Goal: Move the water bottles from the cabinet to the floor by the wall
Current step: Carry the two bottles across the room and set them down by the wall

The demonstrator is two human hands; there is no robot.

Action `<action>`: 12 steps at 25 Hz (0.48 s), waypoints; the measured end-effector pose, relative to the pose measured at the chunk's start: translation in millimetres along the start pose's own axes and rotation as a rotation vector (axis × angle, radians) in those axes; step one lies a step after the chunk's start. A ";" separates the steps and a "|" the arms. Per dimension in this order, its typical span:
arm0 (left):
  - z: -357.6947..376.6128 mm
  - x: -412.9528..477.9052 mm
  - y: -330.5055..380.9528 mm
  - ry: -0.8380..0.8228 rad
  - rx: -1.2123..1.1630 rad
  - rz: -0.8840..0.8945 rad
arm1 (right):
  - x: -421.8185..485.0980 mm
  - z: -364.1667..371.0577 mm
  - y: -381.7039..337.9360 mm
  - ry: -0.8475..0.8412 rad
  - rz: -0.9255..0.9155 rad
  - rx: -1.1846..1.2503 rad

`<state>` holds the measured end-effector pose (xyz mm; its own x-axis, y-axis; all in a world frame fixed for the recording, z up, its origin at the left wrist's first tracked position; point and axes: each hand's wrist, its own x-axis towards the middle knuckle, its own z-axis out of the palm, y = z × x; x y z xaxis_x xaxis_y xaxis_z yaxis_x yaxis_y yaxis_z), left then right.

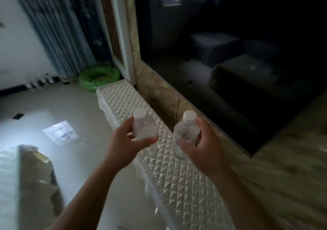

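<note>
Each hand was clamped on an upright bottle, the left hand (123, 141) on one bottle (144, 127) and the right hand (200, 146) on the other (185, 132), both above the cabinet (177, 176), with the floor (70, 105) lying down-left, nearer the left.

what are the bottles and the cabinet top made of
Bottles: clear, glossy plastic by the look, see-through walls with opaque white screw caps. Cabinet top: pale, shiny surface embossed with a small diamond grid; it could be moulded plastic or a textured cover, and the blur leaves that open.
</note>
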<state>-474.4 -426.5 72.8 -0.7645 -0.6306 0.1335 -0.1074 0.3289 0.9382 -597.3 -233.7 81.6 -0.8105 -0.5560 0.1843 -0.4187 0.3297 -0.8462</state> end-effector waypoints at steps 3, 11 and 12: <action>-42.7 2.9 -17.1 0.077 -0.020 -0.025 | 17.6 44.0 -20.4 -0.052 -0.051 0.007; -197.9 39.5 -83.8 0.247 -0.011 -0.051 | 78.0 212.8 -85.2 -0.192 -0.111 0.008; -219.4 45.0 -92.9 0.260 -0.011 -0.053 | 85.2 234.7 -97.3 -0.196 -0.124 0.006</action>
<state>-359.3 -639.7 61.7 -0.5692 -0.8065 0.1599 -0.1351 0.2836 0.9494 -529.5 -492.2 62.3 -0.6574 -0.7300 0.1868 -0.5072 0.2454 -0.8261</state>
